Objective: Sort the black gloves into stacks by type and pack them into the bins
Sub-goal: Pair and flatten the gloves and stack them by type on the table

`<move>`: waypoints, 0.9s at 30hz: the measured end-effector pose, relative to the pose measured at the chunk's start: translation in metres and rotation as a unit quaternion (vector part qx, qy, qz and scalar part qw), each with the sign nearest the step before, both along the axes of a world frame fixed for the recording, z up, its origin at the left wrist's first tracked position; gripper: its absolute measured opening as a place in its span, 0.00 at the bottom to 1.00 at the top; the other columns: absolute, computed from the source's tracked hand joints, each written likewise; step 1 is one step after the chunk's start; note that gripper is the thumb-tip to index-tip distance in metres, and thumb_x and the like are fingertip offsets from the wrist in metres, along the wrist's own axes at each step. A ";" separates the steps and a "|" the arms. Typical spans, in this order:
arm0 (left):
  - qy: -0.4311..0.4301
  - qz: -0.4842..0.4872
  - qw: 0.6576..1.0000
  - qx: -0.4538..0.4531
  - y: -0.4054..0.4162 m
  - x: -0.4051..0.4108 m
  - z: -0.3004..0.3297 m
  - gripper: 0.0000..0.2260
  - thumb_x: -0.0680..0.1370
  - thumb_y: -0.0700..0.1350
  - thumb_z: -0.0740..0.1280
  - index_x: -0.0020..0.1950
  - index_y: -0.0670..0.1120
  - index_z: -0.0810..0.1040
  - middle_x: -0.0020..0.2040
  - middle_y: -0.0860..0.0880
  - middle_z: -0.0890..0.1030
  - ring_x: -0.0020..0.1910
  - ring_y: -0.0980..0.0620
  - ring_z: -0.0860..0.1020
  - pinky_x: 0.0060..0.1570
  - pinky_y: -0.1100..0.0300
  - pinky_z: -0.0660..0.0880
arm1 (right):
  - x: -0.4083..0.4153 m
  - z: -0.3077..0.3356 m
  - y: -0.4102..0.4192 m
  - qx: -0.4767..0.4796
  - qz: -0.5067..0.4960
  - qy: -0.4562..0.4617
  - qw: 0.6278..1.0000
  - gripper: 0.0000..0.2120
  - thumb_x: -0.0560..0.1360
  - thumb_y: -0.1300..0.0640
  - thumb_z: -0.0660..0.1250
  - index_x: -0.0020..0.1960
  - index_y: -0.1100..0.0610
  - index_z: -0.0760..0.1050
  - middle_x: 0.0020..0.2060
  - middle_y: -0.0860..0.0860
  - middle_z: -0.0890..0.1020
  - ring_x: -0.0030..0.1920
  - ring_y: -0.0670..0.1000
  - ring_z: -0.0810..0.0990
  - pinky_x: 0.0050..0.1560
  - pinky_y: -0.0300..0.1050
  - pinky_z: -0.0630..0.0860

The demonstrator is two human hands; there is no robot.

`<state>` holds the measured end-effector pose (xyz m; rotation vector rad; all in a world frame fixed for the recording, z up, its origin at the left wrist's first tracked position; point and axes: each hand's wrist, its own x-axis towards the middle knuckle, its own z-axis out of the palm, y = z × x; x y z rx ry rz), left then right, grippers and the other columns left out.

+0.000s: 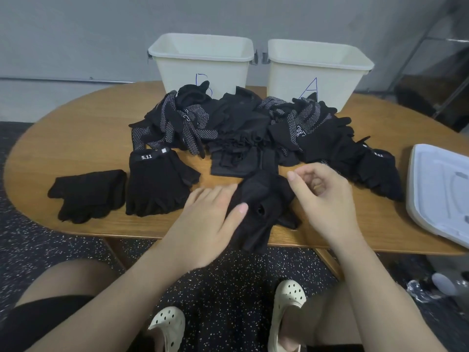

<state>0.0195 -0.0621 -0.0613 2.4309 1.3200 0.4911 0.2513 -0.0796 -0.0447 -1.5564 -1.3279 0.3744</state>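
A black glove (262, 196) lies at the front edge of the wooden table (76, 130), partly hanging over it. My left hand (203, 224) presses flat on its left side with straight fingers. Over the glove's right side is my right hand (322, 199), its fingers loosely curled and nothing visible in them. A big mixed pile of black gloves (241, 128), some with white dots, fills the table's middle. At front left lie a plain black glove stack (88, 194) and a "5.11" fingerless glove stack (157, 184). Two cream bins stand behind, bin B (203, 64) and bin A (317, 77).
A white plastic lid (441, 189) rests on the table's right end, overhanging the edge. More black gloves (378, 174) spread toward it. My knees and cream clogs (286, 313) are under the table's front edge, above dark speckled flooring.
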 end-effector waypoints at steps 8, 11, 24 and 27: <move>-0.130 0.061 0.988 -0.054 0.047 0.026 -0.005 0.11 0.83 0.54 0.65 0.53 0.48 0.80 0.45 0.56 0.78 0.45 0.55 0.76 0.57 0.47 0.75 | -0.020 0.000 -0.012 -0.133 0.077 -0.170 0.973 0.28 0.62 0.25 0.66 0.53 0.40 0.82 0.32 0.38 0.77 0.32 0.44 0.75 0.36 0.45 0.73; -0.097 0.063 0.993 -0.031 0.049 0.033 -0.009 0.16 0.81 0.56 0.68 0.40 0.48 0.72 0.33 0.55 0.70 0.35 0.51 0.71 0.40 0.53 0.67 | -0.020 -0.003 -0.012 -0.115 0.099 -0.161 0.975 0.16 0.65 0.36 0.67 0.49 0.40 0.84 0.31 0.40 0.76 0.34 0.44 0.75 0.37 0.42 0.69; 0.010 0.113 0.984 0.135 0.037 0.025 -0.013 0.16 0.80 0.60 0.65 0.49 0.47 0.74 0.35 0.53 0.74 0.35 0.47 0.76 0.50 0.48 0.72 | -0.005 -0.014 -0.012 -0.140 0.069 -0.081 0.984 0.14 0.72 0.44 0.70 0.33 0.51 0.78 0.27 0.41 0.75 0.30 0.45 0.72 0.35 0.44 0.67; 0.021 0.020 0.977 0.210 0.036 0.022 0.000 0.16 0.80 0.53 0.68 0.64 0.46 0.78 0.59 0.47 0.78 0.58 0.44 0.77 0.60 0.49 0.71 | -0.003 -0.012 -0.012 -0.134 0.061 -0.060 0.987 0.17 0.73 0.41 0.68 0.31 0.50 0.77 0.31 0.44 0.77 0.33 0.45 0.74 0.37 0.46 0.70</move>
